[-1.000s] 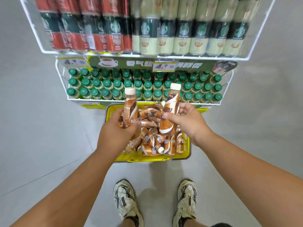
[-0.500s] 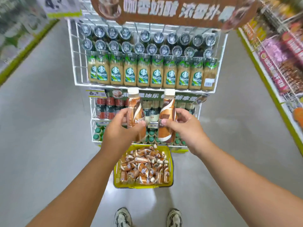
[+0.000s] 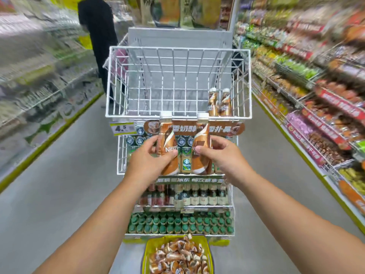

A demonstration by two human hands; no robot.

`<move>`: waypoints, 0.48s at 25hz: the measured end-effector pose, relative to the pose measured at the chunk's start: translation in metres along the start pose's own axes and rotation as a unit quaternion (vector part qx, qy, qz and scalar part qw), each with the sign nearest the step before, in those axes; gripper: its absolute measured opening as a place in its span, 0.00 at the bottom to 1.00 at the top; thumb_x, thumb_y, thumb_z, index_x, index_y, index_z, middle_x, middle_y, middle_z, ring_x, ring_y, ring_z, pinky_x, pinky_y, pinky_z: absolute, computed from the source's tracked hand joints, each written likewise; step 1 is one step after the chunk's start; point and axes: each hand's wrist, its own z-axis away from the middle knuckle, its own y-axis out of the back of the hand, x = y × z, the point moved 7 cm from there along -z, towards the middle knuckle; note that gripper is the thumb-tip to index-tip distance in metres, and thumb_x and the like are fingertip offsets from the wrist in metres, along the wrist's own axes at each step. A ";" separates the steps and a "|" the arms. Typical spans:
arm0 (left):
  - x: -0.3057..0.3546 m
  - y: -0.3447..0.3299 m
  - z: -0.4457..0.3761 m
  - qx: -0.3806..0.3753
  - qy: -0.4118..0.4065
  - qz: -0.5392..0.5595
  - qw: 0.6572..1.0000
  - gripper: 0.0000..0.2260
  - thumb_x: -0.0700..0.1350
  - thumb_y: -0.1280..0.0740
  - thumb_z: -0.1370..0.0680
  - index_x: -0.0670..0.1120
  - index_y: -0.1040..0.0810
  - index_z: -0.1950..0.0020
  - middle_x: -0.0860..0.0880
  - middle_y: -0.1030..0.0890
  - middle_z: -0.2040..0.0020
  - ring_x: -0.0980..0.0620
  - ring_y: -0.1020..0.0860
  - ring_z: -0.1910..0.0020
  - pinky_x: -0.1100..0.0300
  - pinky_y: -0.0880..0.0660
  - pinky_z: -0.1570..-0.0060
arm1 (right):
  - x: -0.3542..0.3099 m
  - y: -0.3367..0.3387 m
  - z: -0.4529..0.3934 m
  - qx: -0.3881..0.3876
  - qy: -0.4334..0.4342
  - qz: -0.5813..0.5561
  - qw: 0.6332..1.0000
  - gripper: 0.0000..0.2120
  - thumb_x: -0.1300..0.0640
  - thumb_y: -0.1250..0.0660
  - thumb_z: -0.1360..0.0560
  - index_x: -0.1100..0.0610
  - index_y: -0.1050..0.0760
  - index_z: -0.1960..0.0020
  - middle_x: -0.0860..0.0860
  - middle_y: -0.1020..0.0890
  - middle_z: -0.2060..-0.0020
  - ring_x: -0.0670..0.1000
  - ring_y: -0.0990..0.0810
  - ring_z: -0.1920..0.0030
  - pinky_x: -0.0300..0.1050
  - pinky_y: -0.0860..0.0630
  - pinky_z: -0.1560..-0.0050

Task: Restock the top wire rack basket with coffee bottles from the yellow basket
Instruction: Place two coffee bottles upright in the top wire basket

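Note:
My left hand [image 3: 147, 162] grips a brown coffee bottle [image 3: 166, 139] with a white cap, held upright. My right hand [image 3: 224, 158] grips a second brown coffee bottle [image 3: 201, 143] the same way. Both bottles are just below the front rim of the top white wire rack basket [image 3: 177, 115]. Two coffee bottles [image 3: 219, 103] stand in that basket's right front corner; the remainder of it holds nothing. The yellow basket [image 3: 147, 252] sits on the floor at the foot of the rack, heaped with several lying coffee bottles [image 3: 177, 256].
Below the top basket the rack has tiers of glass coffee bottles [image 3: 185, 163], cans [image 3: 187, 194] and green-capped bottles [image 3: 177, 222]. Stocked store shelves [image 3: 316, 95] line the aisle on both sides. A person in black [image 3: 98, 36] stands behind the rack at the left.
Both hands have lifted their bottles from the yellow basket up to the top basket's front rim. My view has tilted up, bringing the top basket into sight.

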 end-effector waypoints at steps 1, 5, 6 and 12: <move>0.009 0.005 -0.006 -0.003 -0.005 -0.003 1.000 0.30 0.63 0.22 0.33 0.62 0.24 0.32 0.58 0.17 0.47 0.57 0.17 0.49 0.52 0.19 0.46 | -0.012 -0.001 -0.004 0.001 0.011 0.004 1.000 0.15 0.57 0.18 0.31 0.56 0.15 0.45 0.52 0.11 0.52 0.54 0.12 0.50 0.48 0.18 0.47; 0.036 0.020 -0.030 -0.035 -0.029 0.020 0.999 0.29 0.63 0.22 0.33 0.60 0.23 0.34 0.57 0.16 0.47 0.57 0.16 0.51 0.51 0.18 0.47 | -0.048 -0.004 -0.019 0.031 0.037 0.018 0.999 0.13 0.60 0.19 0.30 0.58 0.15 0.46 0.54 0.12 0.52 0.56 0.12 0.50 0.48 0.17 0.49; 0.041 0.023 -0.039 -0.043 -0.034 0.025 0.998 0.28 0.62 0.22 0.32 0.60 0.23 0.34 0.57 0.15 0.47 0.58 0.16 0.52 0.53 0.18 0.48 | -0.056 -0.005 -0.023 0.039 0.041 0.021 0.998 0.13 0.60 0.19 0.30 0.58 0.15 0.46 0.54 0.12 0.53 0.56 0.13 0.49 0.48 0.17 0.48; 0.064 0.028 -0.079 -0.070 -0.039 0.036 0.996 0.24 0.58 0.22 0.29 0.62 0.26 0.36 0.58 0.16 0.51 0.58 0.16 0.54 0.54 0.18 0.51 | -0.079 0.001 -0.056 0.061 0.051 0.028 0.996 0.13 0.55 0.19 0.30 0.54 0.14 0.46 0.51 0.11 0.53 0.54 0.12 0.51 0.47 0.18 0.51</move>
